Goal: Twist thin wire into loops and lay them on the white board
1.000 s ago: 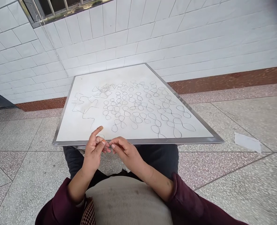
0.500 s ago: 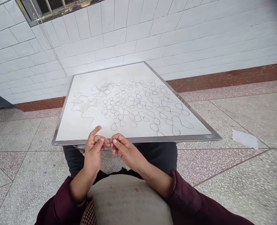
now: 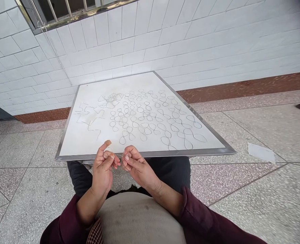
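My left hand [image 3: 103, 169] and my right hand [image 3: 137, 166] meet fingertip to fingertip just in front of the near edge of a white board [image 3: 129, 84] with a metal rim that rests over my lap. Between the fingertips both hands pinch a thin wire piece [image 3: 119, 162], barely visible. My left forefinger, with a plaster on its tip, sticks up. On the board lie several bent wire loops [image 3: 150, 120] in figure-eight shapes, a tangle of wire [image 3: 111, 98] at the back, and zigzag wire pieces [image 3: 89, 117] on the left.
A white tiled wall [image 3: 190, 37] with a brown skirting stands behind the board, and a barred window [image 3: 63, 8] is at the top left. The floor is speckled stone tile, with a pale paper scrap [image 3: 261, 152] lying to the right.
Both hands have stayed together at the board's near edge, shifting slightly lower and working the wire between the fingertips. The view has tilted a little.
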Tool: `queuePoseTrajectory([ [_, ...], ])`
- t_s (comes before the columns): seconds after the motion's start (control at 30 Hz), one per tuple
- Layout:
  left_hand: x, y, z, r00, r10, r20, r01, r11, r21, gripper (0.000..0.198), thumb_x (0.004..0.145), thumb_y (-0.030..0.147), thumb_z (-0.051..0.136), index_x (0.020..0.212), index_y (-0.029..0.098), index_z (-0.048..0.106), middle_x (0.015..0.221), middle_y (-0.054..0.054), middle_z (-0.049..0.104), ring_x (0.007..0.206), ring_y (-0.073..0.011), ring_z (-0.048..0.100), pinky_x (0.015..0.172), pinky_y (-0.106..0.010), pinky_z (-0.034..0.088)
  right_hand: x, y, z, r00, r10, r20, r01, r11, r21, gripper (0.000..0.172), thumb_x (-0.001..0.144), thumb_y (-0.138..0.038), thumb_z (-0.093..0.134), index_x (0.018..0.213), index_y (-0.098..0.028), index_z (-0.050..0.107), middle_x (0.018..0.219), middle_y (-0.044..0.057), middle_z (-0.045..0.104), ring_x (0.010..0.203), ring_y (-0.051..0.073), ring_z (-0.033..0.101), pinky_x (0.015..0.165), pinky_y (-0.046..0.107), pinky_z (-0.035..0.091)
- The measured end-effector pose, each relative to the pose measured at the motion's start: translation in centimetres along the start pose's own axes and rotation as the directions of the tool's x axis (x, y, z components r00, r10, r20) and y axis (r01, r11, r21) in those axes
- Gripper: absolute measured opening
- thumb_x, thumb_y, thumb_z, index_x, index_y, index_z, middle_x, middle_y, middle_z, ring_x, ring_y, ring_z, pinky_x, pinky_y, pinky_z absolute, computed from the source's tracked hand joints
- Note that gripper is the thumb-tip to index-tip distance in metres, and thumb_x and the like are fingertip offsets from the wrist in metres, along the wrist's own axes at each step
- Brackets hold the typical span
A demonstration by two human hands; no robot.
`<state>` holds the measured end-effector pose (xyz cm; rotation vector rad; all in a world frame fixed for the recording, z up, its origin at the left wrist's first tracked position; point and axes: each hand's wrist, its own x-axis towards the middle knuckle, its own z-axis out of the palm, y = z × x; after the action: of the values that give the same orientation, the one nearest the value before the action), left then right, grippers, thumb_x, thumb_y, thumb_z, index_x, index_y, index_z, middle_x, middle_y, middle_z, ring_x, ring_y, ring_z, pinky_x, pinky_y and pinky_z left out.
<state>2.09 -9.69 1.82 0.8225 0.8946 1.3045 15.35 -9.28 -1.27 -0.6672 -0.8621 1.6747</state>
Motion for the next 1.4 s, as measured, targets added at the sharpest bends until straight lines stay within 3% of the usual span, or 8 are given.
queuePoseTrajectory([
  [0.2,-0.2,-0.1,0.0,0.997,0.073,0.026,-0.074,0.994,0.083,0.047,0.089,0.034,0.063,0.132,0.021,0.050,0.068,0.002,0.061,0.060,-0.0110,0.051,0.060,-0.024,0.040,-0.4,0.1,-0.2,0.996,-0.060,-0.065,0.048,0.984,-0.171,0.025,0.084,-0.040,0.065,0.086,-0.025,0.046,0.064,-0.006,0.049,0.050,0.010,0.032,0.051,0.025,0.029],
  [0.3,0.0,0.1,-0.4,0.991,0.097,0.091,-0.112,0.978,0.178,0.051,0.090,0.036,0.061,0.137,0.022,0.045,0.068,0.002,0.059,0.062,-0.0120,0.053,0.061,-0.024,0.041,-0.4,-0.4,-0.7,0.994,-0.102,-0.040,0.080,0.924,-0.374,0.022,0.088,-0.042,0.062,0.090,-0.024,0.050,0.068,-0.004,0.051,0.057,0.012,0.043,0.056,0.026,0.037],
  [0.4,0.2,0.4,-0.8,0.984,0.029,0.173,-0.074,0.962,0.261,0.058,0.091,0.036,0.059,0.143,0.024,0.038,0.069,0.003,0.058,0.065,-0.0121,0.053,0.063,-0.025,0.042,-0.1,-1.1,-1.1,0.991,-0.134,-0.009,0.111,0.857,-0.503,0.021,0.089,-0.044,0.060,0.096,-0.024,0.058,0.074,-0.002,0.054,0.071,0.015,0.052,0.068,0.029,0.044],
  [0.53,0.3,0.4,-0.9,0.962,-0.074,0.262,-0.012,0.950,0.311,0.063,0.092,0.034,0.059,0.147,0.023,0.032,0.069,0.003,0.058,0.063,-0.0113,0.053,0.063,-0.024,0.043,0.3,-1.5,-1.3,0.997,-0.060,0.053,0.077,0.902,-0.424,0.018,0.089,-0.040,0.061,0.096,-0.023,0.063,0.077,-0.001,0.059,0.074,0.015,0.057,0.074,0.032,0.047],
  [0.67,0.5,0.3,-0.9,0.956,-0.152,0.251,0.058,0.937,0.345,0.065,0.090,0.033,0.061,0.146,0.019,0.032,0.071,0.002,0.061,0.060,-0.0107,0.053,0.059,-0.024,0.042,0.5,-1.1,-1.3,0.996,0.027,0.080,-0.001,0.951,-0.310,0.019,0.090,-0.039,0.060,0.089,-0.021,0.059,0.068,-0.003,0.060,0.066,0.013,0.057,0.069,0.031,0.045],
  [0.87,0.6,0.1,-1.2,0.960,-0.135,0.247,0.047,0.942,0.332,0.062,0.090,0.034,0.061,0.145,0.022,0.035,0.075,0.001,0.061,0.064,-0.0113,0.055,0.061,-0.024,0.043,0.5,-1.1,-1.0,0.992,0.044,0.119,-0.013,0.969,-0.245,0.021,0.093,-0.042,0.057,0.090,-0.021,0.055,0.067,-0.003,0.059,0.065,0.014,0.060,0.069,0.032,0.048],
  [1.1,0.6,0.1,-1.3,0.967,-0.116,0.226,0.031,0.938,0.346,0.062,0.090,0.035,0.060,0.145,0.020,0.035,0.077,0.000,0.062,0.066,-0.0117,0.056,0.060,-0.024,0.043,0.5,-1.4,-1.0,0.991,0.032,0.133,0.005,0.963,-0.268,0.018,0.091,-0.038,0.061,0.090,-0.022,0.055,0.072,-0.004,0.058,0.068,0.014,0.061,0.071,0.033,0.049],
  [1.4,0.4,-0.2,-1.5,0.966,-0.121,0.231,0.026,0.927,0.375,0.062,0.090,0.030,0.061,0.145,0.021,0.034,0.082,-0.001,0.064,0.073,-0.0132,0.058,0.062,-0.024,0.046,0.5,-1.4,-1.5,0.990,-0.031,0.139,0.092,0.882,-0.461,0.018,0.096,-0.040,0.051,0.092,-0.023,0.049,0.078,-0.002,0.056,0.071,0.014,0.058,0.072,0.033,0.047],
])
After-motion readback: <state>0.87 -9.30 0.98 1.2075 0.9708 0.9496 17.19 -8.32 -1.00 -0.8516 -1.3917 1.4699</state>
